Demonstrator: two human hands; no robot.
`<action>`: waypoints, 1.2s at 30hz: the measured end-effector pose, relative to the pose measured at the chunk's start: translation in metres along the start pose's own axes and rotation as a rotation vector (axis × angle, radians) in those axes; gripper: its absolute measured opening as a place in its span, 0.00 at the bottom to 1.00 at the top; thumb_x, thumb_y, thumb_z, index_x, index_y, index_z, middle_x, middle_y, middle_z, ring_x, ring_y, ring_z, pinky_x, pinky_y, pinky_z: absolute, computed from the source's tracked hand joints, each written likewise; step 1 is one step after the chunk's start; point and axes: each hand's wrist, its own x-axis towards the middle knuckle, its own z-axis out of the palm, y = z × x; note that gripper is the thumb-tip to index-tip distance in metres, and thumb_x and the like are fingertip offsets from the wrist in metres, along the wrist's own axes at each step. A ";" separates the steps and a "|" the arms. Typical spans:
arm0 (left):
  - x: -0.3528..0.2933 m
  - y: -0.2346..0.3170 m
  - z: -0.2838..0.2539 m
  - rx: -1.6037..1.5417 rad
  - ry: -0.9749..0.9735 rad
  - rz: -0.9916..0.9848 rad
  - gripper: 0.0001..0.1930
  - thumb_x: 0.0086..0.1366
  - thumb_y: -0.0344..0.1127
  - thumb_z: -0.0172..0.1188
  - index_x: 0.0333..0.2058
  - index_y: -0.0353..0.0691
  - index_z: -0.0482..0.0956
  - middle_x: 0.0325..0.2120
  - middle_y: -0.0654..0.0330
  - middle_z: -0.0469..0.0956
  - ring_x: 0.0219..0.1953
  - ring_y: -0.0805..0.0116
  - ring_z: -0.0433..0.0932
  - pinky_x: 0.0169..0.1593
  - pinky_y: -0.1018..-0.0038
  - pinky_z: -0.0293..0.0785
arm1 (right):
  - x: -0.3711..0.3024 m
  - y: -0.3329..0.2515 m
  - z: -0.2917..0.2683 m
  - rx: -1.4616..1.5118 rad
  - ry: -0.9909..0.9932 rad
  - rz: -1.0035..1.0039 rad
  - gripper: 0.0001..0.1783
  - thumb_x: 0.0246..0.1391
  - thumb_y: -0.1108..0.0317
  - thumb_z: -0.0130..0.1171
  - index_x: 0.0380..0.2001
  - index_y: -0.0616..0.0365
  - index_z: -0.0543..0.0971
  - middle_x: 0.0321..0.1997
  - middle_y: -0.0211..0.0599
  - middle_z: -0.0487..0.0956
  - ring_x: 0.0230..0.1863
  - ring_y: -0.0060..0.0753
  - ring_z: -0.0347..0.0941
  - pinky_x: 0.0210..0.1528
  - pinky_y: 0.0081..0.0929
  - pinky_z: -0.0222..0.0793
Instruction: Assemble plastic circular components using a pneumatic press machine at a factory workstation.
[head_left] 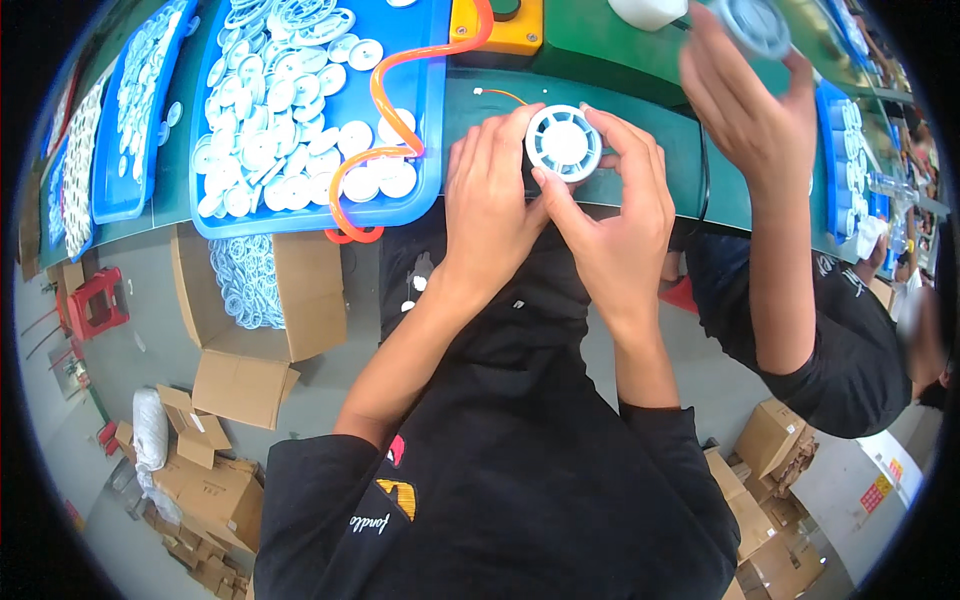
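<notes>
A round, pale blue-and-white plastic part (pixel 563 143) with spokes around a white centre is held up between my hands, above the table's near edge. My left hand (pixel 490 195) grips its left side, with the fingers bent behind it. On the other side my right hand (pixel 630 205) pinches the rim between thumb and fingers. A thin orange wire (pixel 508 95) with a small white connector sticks out beyond my left fingertips; where its other end goes is hidden.
A blue tray (pixel 425 190) of pale discs stands at the left, crossed by an orange coiled air hose (pixel 385 100). Below sits an open carton (pixel 315 290) of blue rings. At right a co-worker's hand (pixel 745 110) raises a blurred round part (pixel 755 25). A green machine (pixel 600 55) stands behind.
</notes>
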 end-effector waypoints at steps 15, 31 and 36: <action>-0.002 0.006 0.002 -0.053 0.065 0.019 0.40 0.55 0.40 0.80 0.65 0.39 0.72 0.52 0.50 0.81 0.50 0.46 0.80 0.52 0.58 0.74 | 0.000 -0.007 0.000 0.111 -0.041 0.131 0.32 0.46 0.74 0.78 0.56 0.63 0.80 0.56 0.47 0.81 0.55 0.49 0.78 0.54 0.39 0.79; 0.018 0.015 0.010 -0.186 -0.057 -0.005 0.34 0.61 0.35 0.76 0.64 0.35 0.73 0.52 0.42 0.80 0.51 0.37 0.82 0.51 0.54 0.80 | 0.000 0.011 0.006 0.261 0.048 0.247 0.31 0.57 0.75 0.72 0.64 0.65 0.77 0.55 0.46 0.84 0.50 0.30 0.81 0.52 0.28 0.78; 0.017 0.021 0.011 -0.192 -0.089 -0.049 0.33 0.62 0.36 0.76 0.64 0.37 0.73 0.51 0.42 0.80 0.48 0.37 0.82 0.48 0.53 0.80 | -0.005 0.015 0.006 0.439 -0.011 0.413 0.33 0.53 0.72 0.73 0.63 0.64 0.76 0.55 0.52 0.83 0.54 0.43 0.83 0.55 0.36 0.79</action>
